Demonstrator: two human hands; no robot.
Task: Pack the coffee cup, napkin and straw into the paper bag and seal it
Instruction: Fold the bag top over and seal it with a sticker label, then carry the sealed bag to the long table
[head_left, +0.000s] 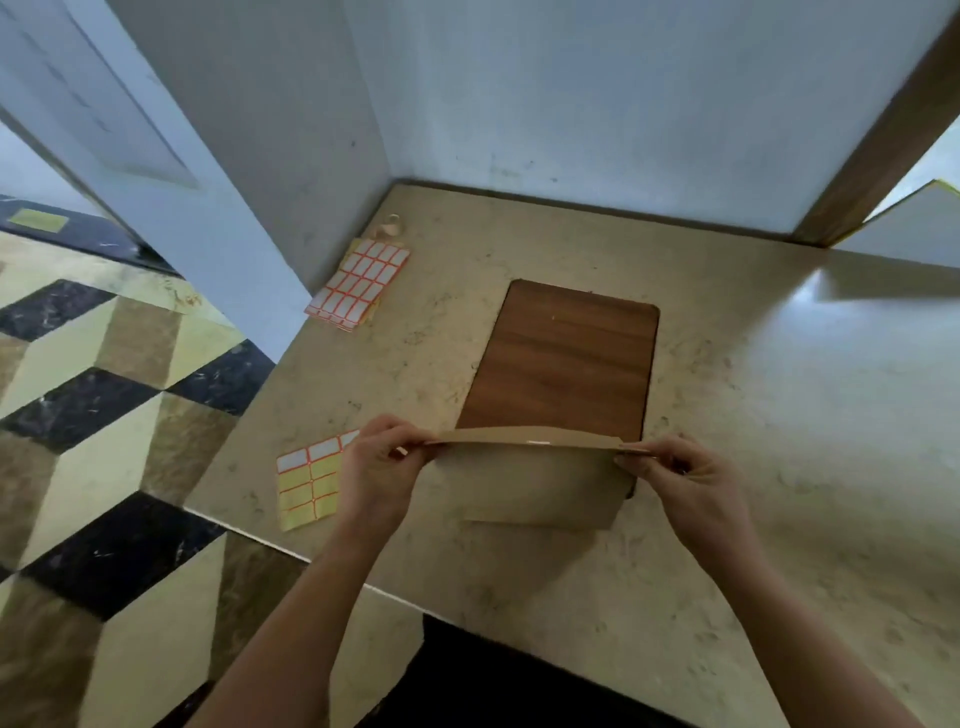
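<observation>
A brown paper bag (530, 486) stands on the near end of a wooden board (566, 364), its top edge folded flat. My left hand (376, 467) pinches the left end of the folded top. My right hand (691, 480) pinches the right end. A small white sticker (540, 442) sits on the fold near its middle. The coffee cup, napkin and straw are not visible; the bag hides whatever it holds.
A sheet of red-bordered labels (358, 285) lies at the back left of the beige counter (779, 415), with a small tape loop (390, 227) behind it. A partly used label sheet (310, 480) lies by my left hand. Walls close the back; the counter's edge drops left.
</observation>
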